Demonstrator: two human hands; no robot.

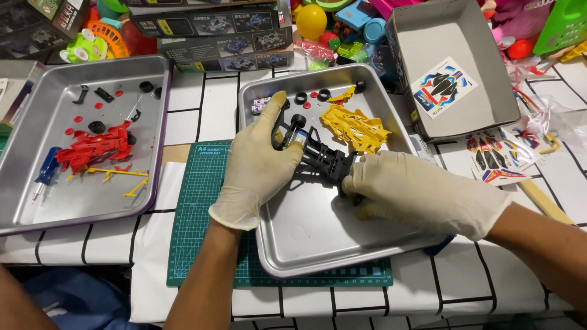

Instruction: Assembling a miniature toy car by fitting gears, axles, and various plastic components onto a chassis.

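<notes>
Right now your left hand [260,162] and right hand [416,192], both in pale gloves, meet over the near tray [306,244], which sits on a green mat [195,232] on the bench [465,275]. Between them lies the black chassis [321,156], running from ten o'clock to four o'clock across the tray's middle. Your left fingers [272,113] curl around its ten o'clock end, thumb side against the small motor [293,137]; they are closed on the chassis. Your right fingers [361,177] press together on its four o'clock end, and whether they pinch some small part there you cannot tell, since the glove hides the tips. At one o'clock from the chassis, just beside it, lies the yellow body [358,128], with small black tyres [312,96] at twelve o'clock along the tray's far rim. Well apart at nine o'clock, a second tray [36,201] holds a red body [92,150] and a blue screwdriver [46,171]. A grey box [483,79] with a sticker sheet stands at two o'clock.
</notes>
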